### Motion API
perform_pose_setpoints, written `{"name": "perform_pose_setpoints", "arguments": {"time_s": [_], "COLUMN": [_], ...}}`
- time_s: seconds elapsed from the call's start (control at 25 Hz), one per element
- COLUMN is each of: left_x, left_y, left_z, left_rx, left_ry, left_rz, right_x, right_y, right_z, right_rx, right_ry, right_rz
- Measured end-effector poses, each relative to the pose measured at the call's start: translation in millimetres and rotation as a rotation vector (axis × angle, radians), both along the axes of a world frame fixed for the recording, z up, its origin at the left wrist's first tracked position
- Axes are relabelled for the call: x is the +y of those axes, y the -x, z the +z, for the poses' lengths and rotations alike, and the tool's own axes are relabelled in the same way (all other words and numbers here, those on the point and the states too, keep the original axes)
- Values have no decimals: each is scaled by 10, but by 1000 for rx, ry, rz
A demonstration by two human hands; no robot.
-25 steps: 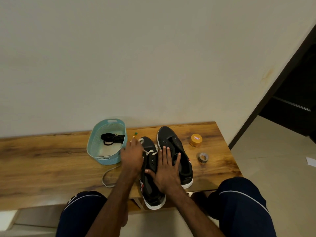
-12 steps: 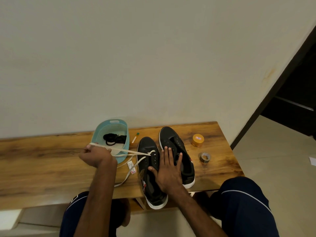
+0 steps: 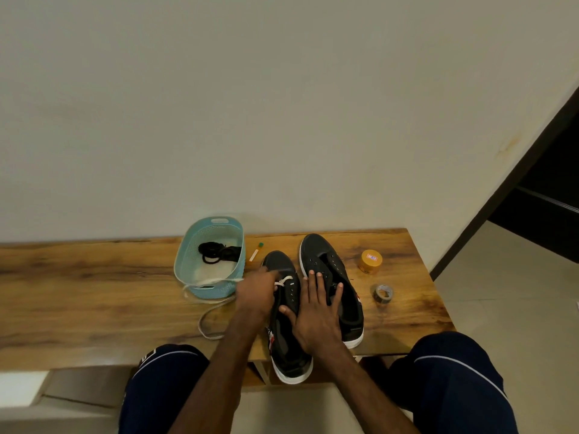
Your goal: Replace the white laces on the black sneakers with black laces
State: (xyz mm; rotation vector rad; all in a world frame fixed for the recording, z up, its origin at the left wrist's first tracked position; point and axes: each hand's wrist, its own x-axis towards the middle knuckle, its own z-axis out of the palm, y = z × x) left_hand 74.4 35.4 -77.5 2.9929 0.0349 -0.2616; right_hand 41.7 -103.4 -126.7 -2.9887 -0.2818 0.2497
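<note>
Two black sneakers with white soles lie side by side on the wooden table (image 3: 94,296). The left sneaker (image 3: 289,346) still carries a white lace (image 3: 216,308) near its toe eyelets; the loose length trails left in a loop past the basket. My left hand (image 3: 255,291) pinches the lace at the toe end of that shoe. The right sneaker (image 3: 326,261) shows bare eyelets. My right hand (image 3: 316,314) lies flat, fingers spread, across both shoes and holds them down. Black laces (image 3: 219,252) sit coiled in a light blue basket (image 3: 194,245).
A small orange-and-green stick (image 3: 256,253) lies between basket and left shoe. An orange round tin (image 3: 370,261) and a roll of grey tape (image 3: 383,294) stand right of the shoes. The wall rises right behind the table; my knees are at its near edge.
My left hand pulled the white lace out to the left, then came back to the left shoe's toe eyelets. The slack lace now lies looped on the table. The right hand stayed put.
</note>
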Motion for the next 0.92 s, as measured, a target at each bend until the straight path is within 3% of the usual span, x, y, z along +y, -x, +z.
{"name": "perform_pose_setpoints", "arguments": {"time_s": [0.24, 0.32, 0.4, 0.48, 0.6, 0.84, 0.92], "left_x": [143, 234, 280, 297, 267, 366, 343], "left_y": [-3, 43, 85, 92, 116, 141, 152], "left_z": [49, 81, 71, 60, 18, -52, -66], "left_rx": [-145, -108, -60, -41, 93, 267, 320], "left_ry": [-3, -21, -51, 97, 403, 579, 487], "left_rz": [325, 406, 340, 224, 92, 15, -15], "right_x": [10, 7, 21, 47, 109, 152, 170], "right_y": [-20, -23, -82, -198, -339, -453, -466], "right_z": [2, -5, 17, 89, 149, 121, 113], "right_rx": [4, 25, 72, 73, 53, 111, 125], "right_ry": [2, -32, -208, -389, -282, -165, -143], "right_rz": [7, 4, -2, 18, 98, 75, 49]}}
